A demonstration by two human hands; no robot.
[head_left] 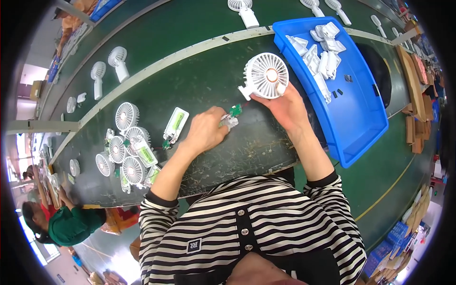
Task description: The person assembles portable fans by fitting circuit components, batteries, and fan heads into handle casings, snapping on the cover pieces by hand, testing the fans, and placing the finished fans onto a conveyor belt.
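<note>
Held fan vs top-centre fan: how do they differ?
The held fan has no handle attached; the top-centre fan has a white one. The held fan is in the right hand; the top-centre fan lies on the green surface. Both are white with slatted round heads.

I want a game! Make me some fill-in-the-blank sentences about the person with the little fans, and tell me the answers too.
1. The round fan head in the right hand is coloured ____.
2. The small circuit board by the left hand is coloured ____.
3. The big blue tray is on the person's ____ side.
4. The person's shirt is covered in black and pale ____.

Missing words: white; green; right; stripes.
</note>
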